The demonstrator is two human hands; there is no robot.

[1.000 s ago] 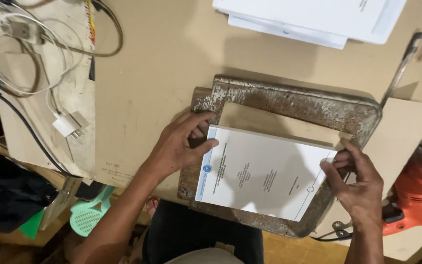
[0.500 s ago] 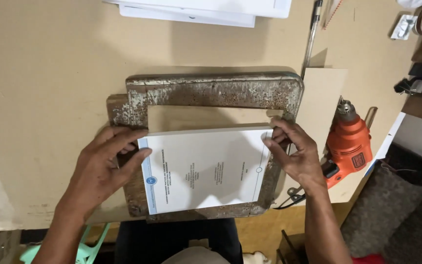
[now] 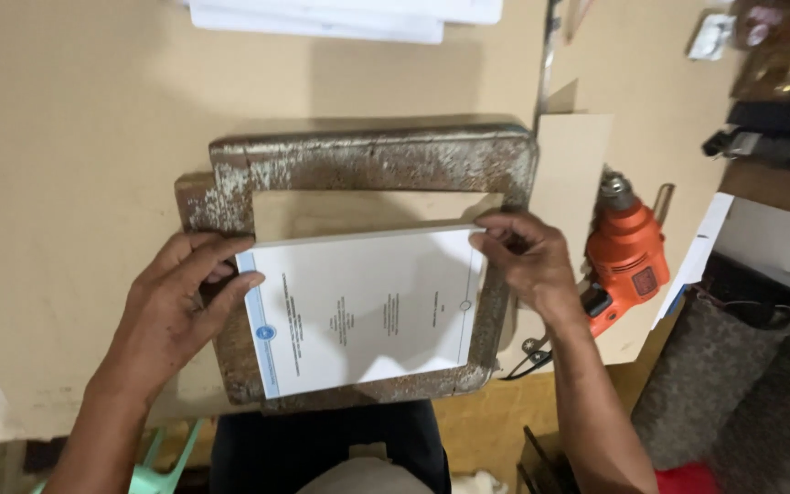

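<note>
- Left hand (image 3: 180, 306): we log it flat, fingers spread and pointing right, pressing the left edge of the paper stack and resting partly on the frame's left bar; it grips nothing.
- Green plastic piece (image 3: 162, 462): below the left forearm, off the bench edge; we cannot tell what it is.
- Metal frame (image 3: 368, 165): a rusty, whitish rectangular frame lying flat on the bench; its left bar runs under the left hand and its right bar under the right hand, the open middle lying between the two hands.
- Paper stack (image 3: 363, 306): a white stack with a printed cover and a blue strip along its left side, lying inside the frame's opening between our two hands, slightly tilted, its lower edge over the frame's lower bar.
- Bench (image 3: 75, 128): a tan board surface beneath everything, stretching up and left of the left hand.
- White sheets (image 3: 340, 14): at the far edge, well above both hands.
- Right hand (image 3: 528, 261): fingers bent together, fingertips pinching the upper right corner of the paper stack, palm over the frame's right bar.
- Cardboard piece (image 3: 573, 174): just above and right of the right hand, tucked beside the frame.
- Orange power drill (image 3: 628, 256): lying just right of the right hand, chuck pointing away from us.
</note>
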